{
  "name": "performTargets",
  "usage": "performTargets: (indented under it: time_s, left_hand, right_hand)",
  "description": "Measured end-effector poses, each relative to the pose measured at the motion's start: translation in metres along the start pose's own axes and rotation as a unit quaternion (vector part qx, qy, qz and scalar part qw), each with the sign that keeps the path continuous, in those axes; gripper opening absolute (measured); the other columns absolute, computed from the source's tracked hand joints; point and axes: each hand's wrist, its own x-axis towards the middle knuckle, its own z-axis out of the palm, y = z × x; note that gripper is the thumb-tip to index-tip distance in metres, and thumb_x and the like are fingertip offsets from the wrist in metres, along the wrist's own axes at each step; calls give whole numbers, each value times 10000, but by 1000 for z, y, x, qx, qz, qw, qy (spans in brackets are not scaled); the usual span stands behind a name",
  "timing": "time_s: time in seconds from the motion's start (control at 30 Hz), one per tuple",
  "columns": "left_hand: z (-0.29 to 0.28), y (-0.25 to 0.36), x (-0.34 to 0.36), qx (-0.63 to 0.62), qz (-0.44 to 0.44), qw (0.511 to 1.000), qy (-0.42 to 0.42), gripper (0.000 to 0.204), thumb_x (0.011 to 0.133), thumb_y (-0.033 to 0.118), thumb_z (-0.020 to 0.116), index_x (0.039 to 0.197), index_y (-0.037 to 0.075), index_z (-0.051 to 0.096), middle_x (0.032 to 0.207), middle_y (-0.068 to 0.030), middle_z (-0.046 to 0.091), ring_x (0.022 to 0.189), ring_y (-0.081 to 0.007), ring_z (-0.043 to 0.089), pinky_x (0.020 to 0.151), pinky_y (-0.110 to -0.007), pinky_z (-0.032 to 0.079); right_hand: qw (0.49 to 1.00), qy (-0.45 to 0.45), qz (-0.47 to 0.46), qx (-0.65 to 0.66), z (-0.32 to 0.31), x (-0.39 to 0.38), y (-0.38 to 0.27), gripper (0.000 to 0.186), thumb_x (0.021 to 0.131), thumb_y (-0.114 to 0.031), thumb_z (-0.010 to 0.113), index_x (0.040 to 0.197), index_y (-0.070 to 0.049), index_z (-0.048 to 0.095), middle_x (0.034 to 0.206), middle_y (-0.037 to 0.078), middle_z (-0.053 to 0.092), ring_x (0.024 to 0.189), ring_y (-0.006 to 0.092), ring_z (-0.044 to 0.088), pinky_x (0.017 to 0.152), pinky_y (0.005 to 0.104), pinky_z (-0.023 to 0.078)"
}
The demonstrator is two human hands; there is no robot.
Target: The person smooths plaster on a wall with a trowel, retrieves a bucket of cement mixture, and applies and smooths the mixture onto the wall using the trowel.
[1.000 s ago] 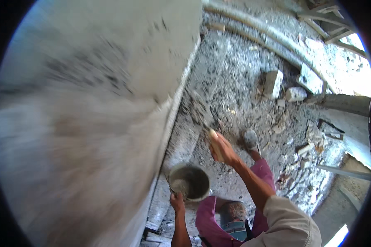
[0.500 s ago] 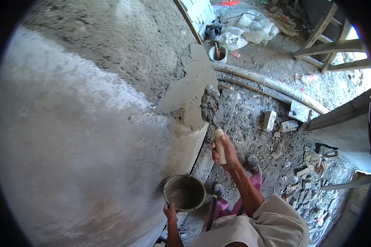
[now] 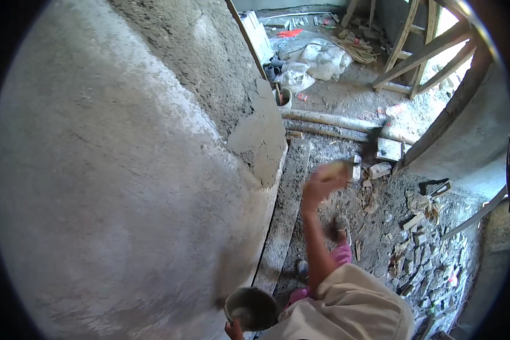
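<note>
Plaster wall (image 3: pixel 124 187) fills the left, then low down the left hand (image 3: pixel 233 328) has its grip closed on the rim of a round mortar pan (image 3: pixel 250 309), and rightward the raised, blurred right hand (image 3: pixel 323 181) clasps a pale tool handle (image 3: pixel 340 168) beside the wall's edge.

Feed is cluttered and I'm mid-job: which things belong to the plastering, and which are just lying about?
In use:
right hand with blurred wooden-handled tool
left hand holding mortar pan
fresh mortar patch on wall

Lying about:
pipes
sacks
brick rubble
small bucket
</note>
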Motion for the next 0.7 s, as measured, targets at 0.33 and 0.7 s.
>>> performTargets:
  time_s: [0.33, 0.7]
  left_hand:
    - [19, 39, -59, -88, -121, 988, -26, 278, 800, 206, 640, 930, -34, 588, 765, -125, 605, 677, -182, 557, 564, -406, 481]
    - [28, 110, -92, -90, -190, 977, -22, 287, 801, 208, 637, 955, -30, 590, 777, -130, 607, 684, -188, 561, 574, -412, 491]
  right_hand:
    - [636, -579, 162, 483, -112, -69, -250, 454, 987, -223, 533, 1390, -85, 375, 1128, 106, 548, 903, 169, 545, 732, 331, 500]
    - [733, -524, 393, 186, -27, -91, -26, 340, 985, -370, 516, 1083, -64, 405, 732, 34, 503, 523, 128, 513, 459, 281, 448]
